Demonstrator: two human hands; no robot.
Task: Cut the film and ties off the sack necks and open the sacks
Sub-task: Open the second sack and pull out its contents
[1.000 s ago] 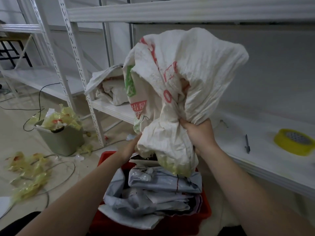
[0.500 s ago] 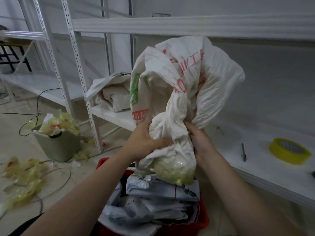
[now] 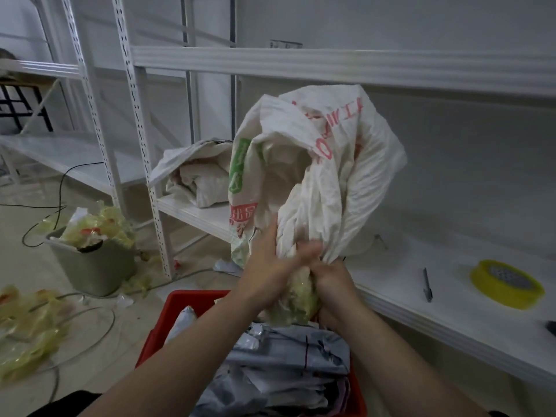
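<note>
A white woven sack (image 3: 340, 164) with red and green print hangs upside down in front of me, its body bulging upward. Its twisted neck (image 3: 298, 293) points down, wrapped in yellowish film. My left hand (image 3: 270, 269) grips the neck from the left, just above the film. My right hand (image 3: 332, 281) clutches the neck from the right, fingers closed on the gathered cloth. Both hands touch each other around the neck. Any tie under the film is hidden.
A red crate (image 3: 180, 308) of grey mail bags sits below my hands. Another white sack (image 3: 195, 179) lies on the low shelf (image 3: 469, 323), with a pen-like tool (image 3: 427, 285) and yellow tape roll (image 3: 507, 284). A green bin (image 3: 96, 266), film scraps (image 3: 27, 329) and cables lie left.
My left hand came up from beside the sack and closed on the neck next to my right hand. The sack's body shifted upward and right, and the view tilted slightly.
</note>
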